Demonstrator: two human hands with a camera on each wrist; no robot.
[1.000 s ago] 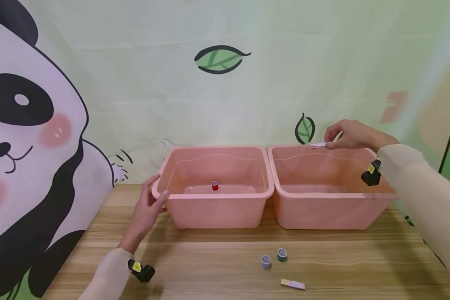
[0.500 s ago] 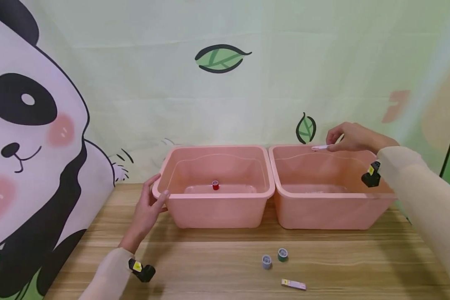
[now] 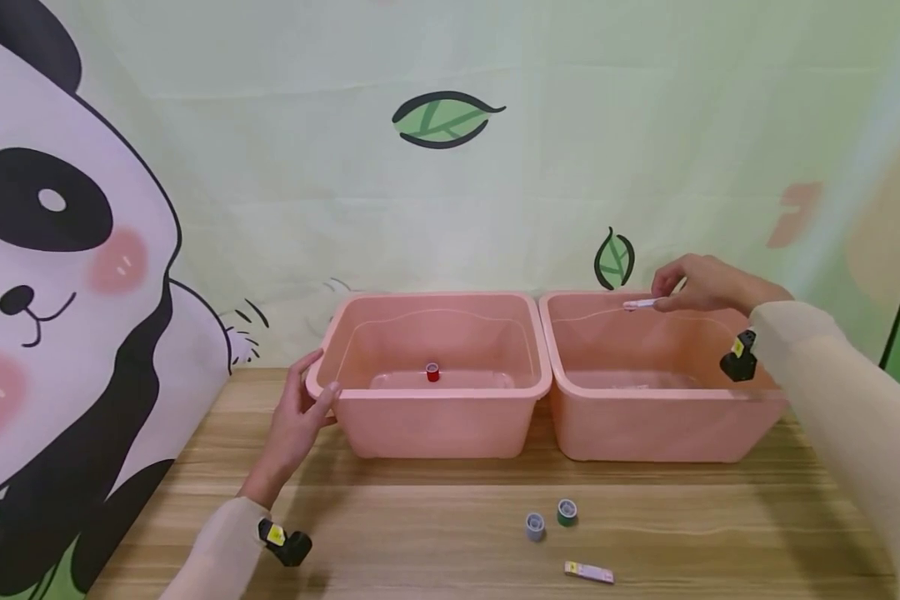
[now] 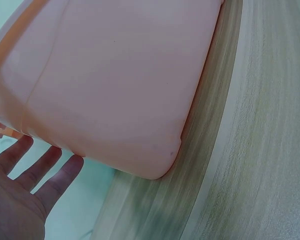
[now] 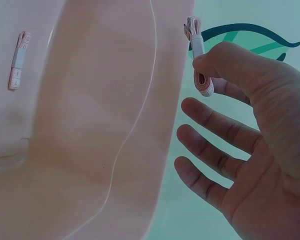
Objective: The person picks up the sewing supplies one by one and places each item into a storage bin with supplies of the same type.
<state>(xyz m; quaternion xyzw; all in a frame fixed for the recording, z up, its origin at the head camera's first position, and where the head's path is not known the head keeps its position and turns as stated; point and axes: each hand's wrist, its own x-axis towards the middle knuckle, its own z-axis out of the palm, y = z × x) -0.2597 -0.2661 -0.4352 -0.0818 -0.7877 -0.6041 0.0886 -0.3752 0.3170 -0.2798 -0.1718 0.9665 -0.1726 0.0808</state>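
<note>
In the head view my right hand [image 3: 701, 283] is over the back of the right pink tub [image 3: 667, 427]. Its thumb and index finger pinch a folded measuring tape [image 5: 197, 55] by its white band; the other fingers stay spread. A second measuring tape [image 5: 20, 60] lies on that tub's floor. At the left pink tub [image 3: 435, 425], my left hand [image 3: 294, 421] holds the front left corner of the rim, thumb over the top and fingers against the outside [image 4: 30, 170]. A small red cylinder [image 3: 432, 374] sits inside this tub.
On the wooden table [image 3: 390, 533] in front of the tubs stand a grey-lavender cylinder [image 3: 535, 527] and a green cylinder [image 3: 567, 512], both small and hollow-topped. Nearer lies another folded measuring tape [image 3: 588, 572] with a yellow end. A printed cloth [image 3: 307, 167] hangs close behind the tubs.
The right hand has lowered slightly with the measuring tape, which now sits just below the line of the tub's back rim. The left hand keeps its place.
</note>
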